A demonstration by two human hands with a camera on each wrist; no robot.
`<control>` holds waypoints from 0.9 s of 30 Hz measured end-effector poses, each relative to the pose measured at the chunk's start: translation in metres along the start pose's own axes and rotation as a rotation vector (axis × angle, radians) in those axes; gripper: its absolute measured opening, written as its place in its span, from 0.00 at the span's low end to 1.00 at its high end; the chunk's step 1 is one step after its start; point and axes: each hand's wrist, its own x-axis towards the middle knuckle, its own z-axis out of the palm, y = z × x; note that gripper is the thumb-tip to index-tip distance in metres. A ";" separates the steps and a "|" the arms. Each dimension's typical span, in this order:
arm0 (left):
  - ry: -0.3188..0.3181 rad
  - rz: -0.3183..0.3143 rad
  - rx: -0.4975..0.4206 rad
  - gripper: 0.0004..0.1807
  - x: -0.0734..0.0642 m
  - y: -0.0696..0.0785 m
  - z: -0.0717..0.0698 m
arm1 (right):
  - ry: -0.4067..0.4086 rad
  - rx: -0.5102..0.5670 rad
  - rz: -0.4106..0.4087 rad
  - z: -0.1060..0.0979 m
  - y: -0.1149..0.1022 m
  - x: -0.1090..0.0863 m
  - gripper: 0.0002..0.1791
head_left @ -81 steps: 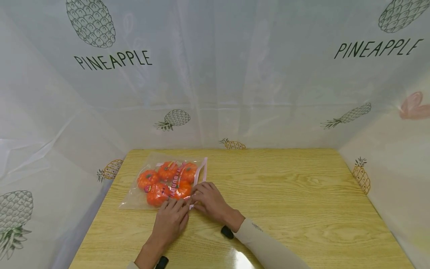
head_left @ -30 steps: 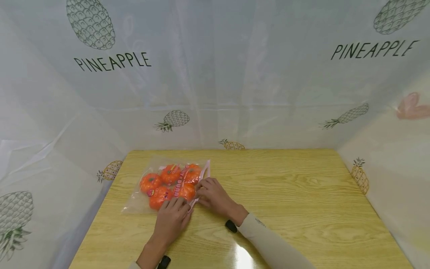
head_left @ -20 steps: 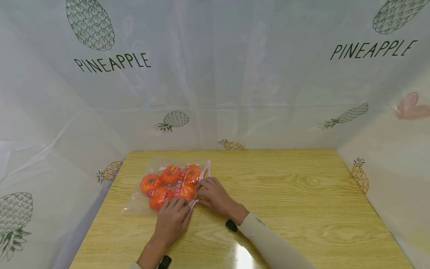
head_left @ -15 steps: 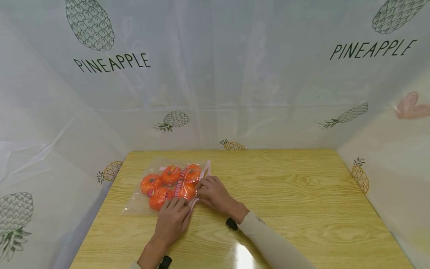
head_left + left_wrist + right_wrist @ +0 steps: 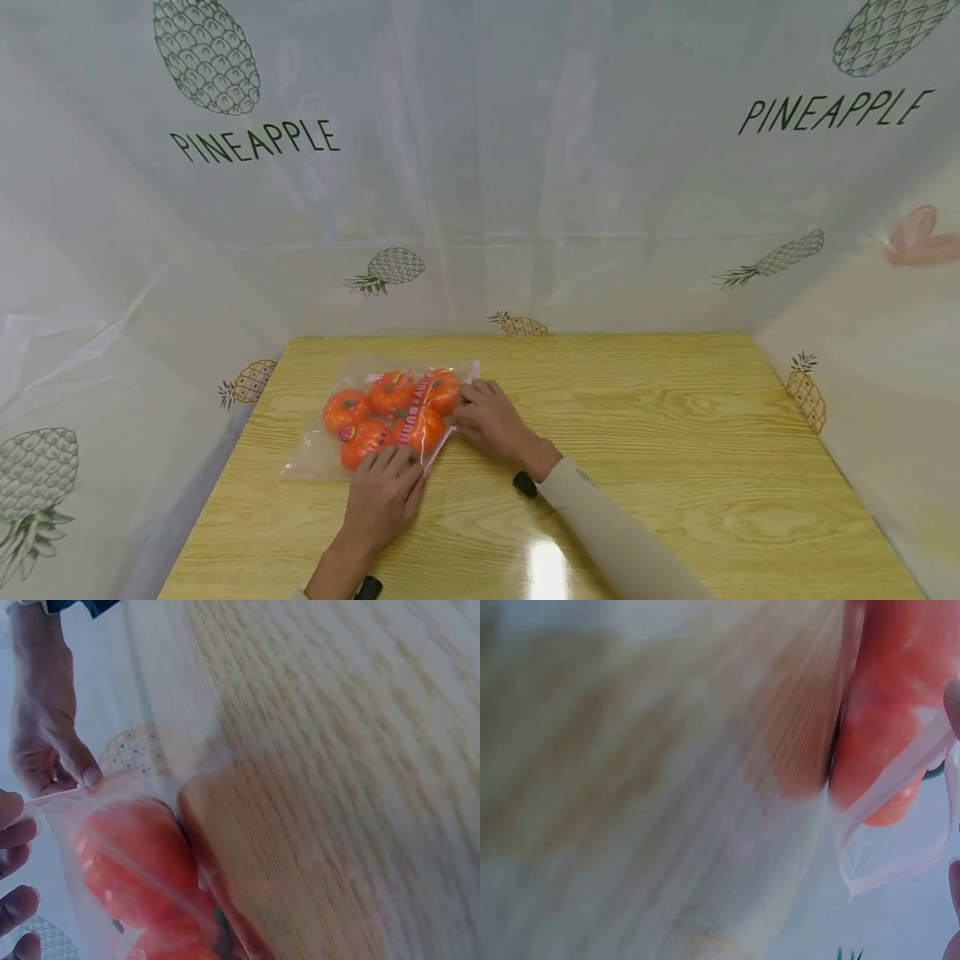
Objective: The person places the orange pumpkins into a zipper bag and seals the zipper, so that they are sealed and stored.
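A clear zip bag (image 5: 307, 454) with a pink sealing edge lies on the left of the table, holding several orange-red pumpkins (image 5: 423, 429) with green stems. My left hand (image 5: 382, 492) grips the bag's near right corner. Farther along the same edge, my right hand (image 5: 495, 421) pinches the pink strip between thumb and fingers. In the left wrist view the right hand (image 5: 49, 742) has its thumb on the strip. The right wrist view shows the far end of the bag's mouth (image 5: 900, 874) gaping, its two pink strips apart.
The wooden table (image 5: 675, 467) extends to the right of the bag. White sheeting (image 5: 600, 208) printed with pineapples encloses the back and both sides. Each wrist bears a small black device, such as the one on the right wrist (image 5: 525, 484).
My right hand has slid along the pink edge towards the far corner. The bag has shifted slightly right, and its gap at the mouth looks smaller. The left hand stays at the near corner.
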 end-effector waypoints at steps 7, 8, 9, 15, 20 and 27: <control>-0.027 -0.070 -0.036 0.07 -0.002 0.001 0.000 | -0.034 0.035 0.076 -0.003 0.009 -0.002 0.06; -0.030 -0.084 -0.043 0.07 -0.002 0.002 0.000 | -0.038 0.036 0.079 -0.003 0.009 -0.002 0.06; -0.029 -0.098 -0.051 0.07 -0.002 0.002 0.000 | -0.040 0.034 0.080 -0.003 0.009 -0.002 0.06; -0.016 -0.134 -0.038 0.24 0.001 0.004 0.002 | -0.036 0.037 0.084 -0.003 0.008 -0.004 0.06; -0.026 -0.131 -0.021 0.09 0.003 0.006 0.001 | -0.028 0.076 0.075 -0.002 0.010 -0.004 0.07; -0.025 -0.099 -0.016 0.05 0.006 0.009 0.004 | -0.005 0.055 0.055 -0.004 0.014 -0.002 0.07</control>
